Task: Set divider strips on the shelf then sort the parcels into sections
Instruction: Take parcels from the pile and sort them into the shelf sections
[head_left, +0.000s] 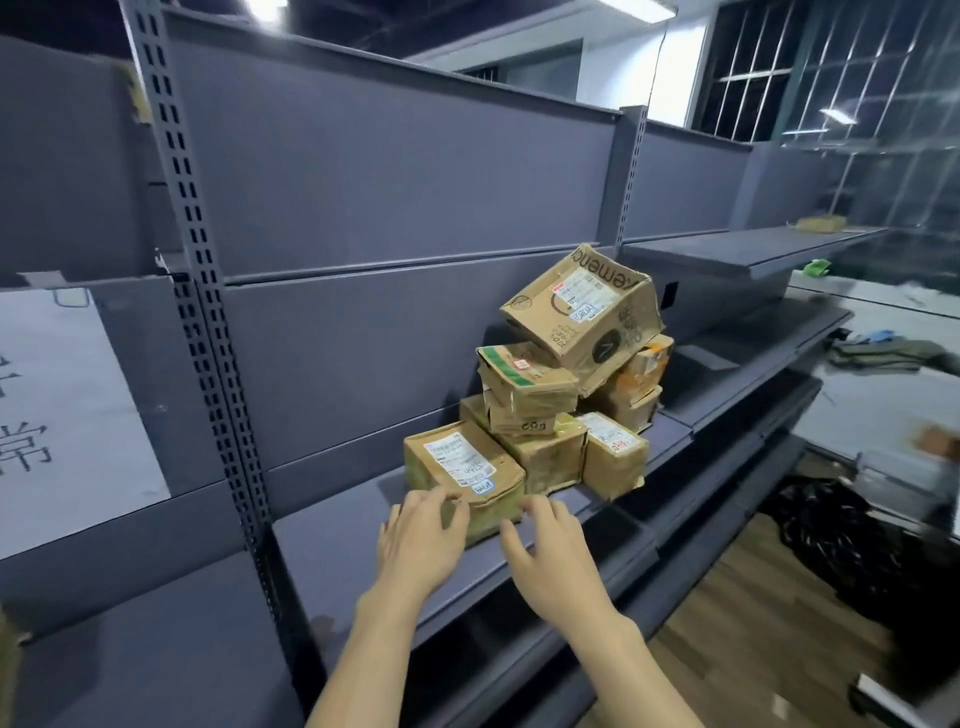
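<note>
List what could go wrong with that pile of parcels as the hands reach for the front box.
1. The big top carton sits tilted on the smaller boxes below; disturbing the pile could tip it off the shelf.
2. The small right parcel juts past the shelf's front lip and may fall if nudged.
3. The left hand and right hand are open at the front box; dragging it could shift the neighbouring box.
</note>
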